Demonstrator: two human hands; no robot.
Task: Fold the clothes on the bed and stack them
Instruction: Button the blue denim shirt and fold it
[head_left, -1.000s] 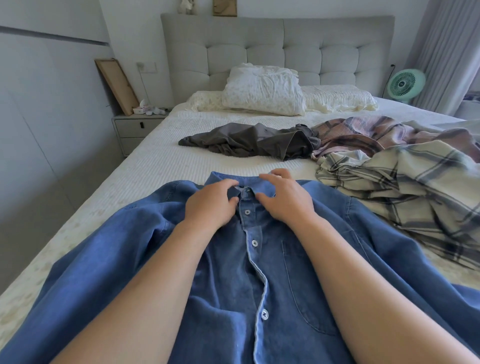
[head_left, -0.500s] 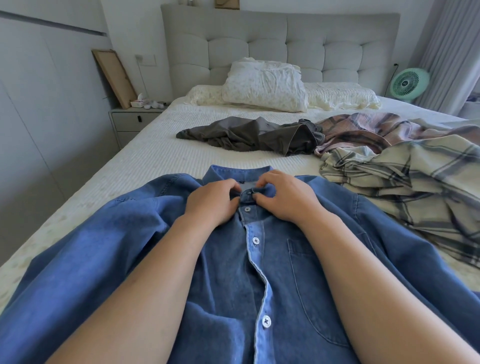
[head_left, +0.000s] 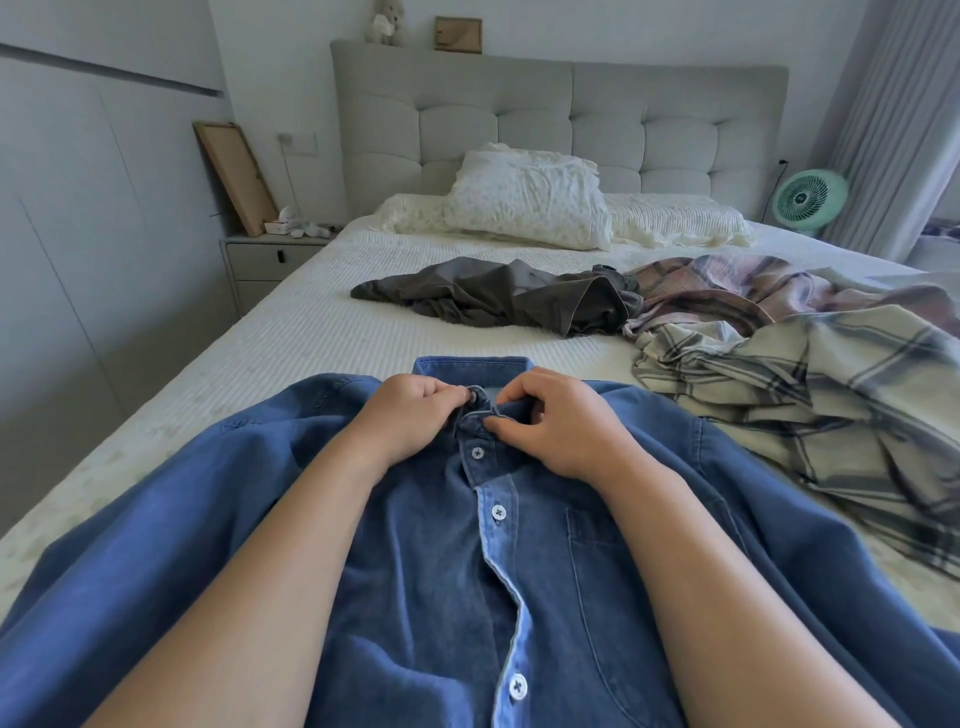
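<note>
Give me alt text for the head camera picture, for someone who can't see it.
Both hands, left hand and right hand, pinch the collar of a blue denim shirt spread on a bed. Beyond lie a grey garment and plaid shirts.

Tufted grey headboard (head_left: 558, 117), white nightstand (head_left: 270, 260) (leaning frame (head_left: 236, 176)), green fan (head_left: 802, 200)

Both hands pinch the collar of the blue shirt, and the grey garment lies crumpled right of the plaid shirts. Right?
Not quite. In the head view the grey garment lies left of the plaid shirts. Both the left hand and right hand do pinch the blue shirt collar.
</note>
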